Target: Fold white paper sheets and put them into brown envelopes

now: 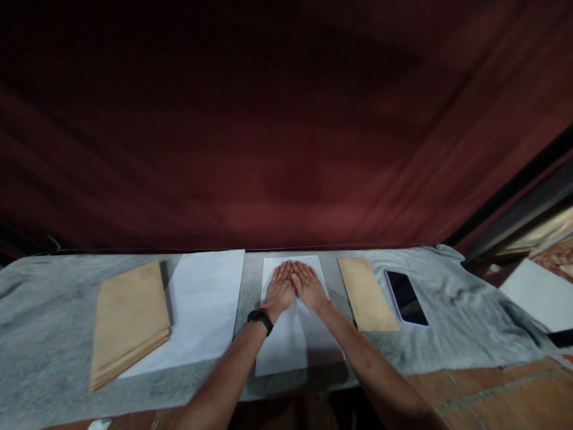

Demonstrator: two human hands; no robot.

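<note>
A white sheet of paper [286, 340] lies in the middle of the grey cloth-covered table [49, 298]. My left hand [279, 290] and my right hand [308, 288] rest flat on the sheet's far half, side by side, fingers stretched out and touching at the thumbs. Neither hand holds anything. A black band [261, 320] sits on my left wrist.
A stack of brown envelopes [128, 319] lies at the left, partly on a stack of white paper [203, 307]. One brown envelope [366, 294] and a dark phone [406, 297] lie to the right. A dark red curtain [286, 131] hangs behind the table.
</note>
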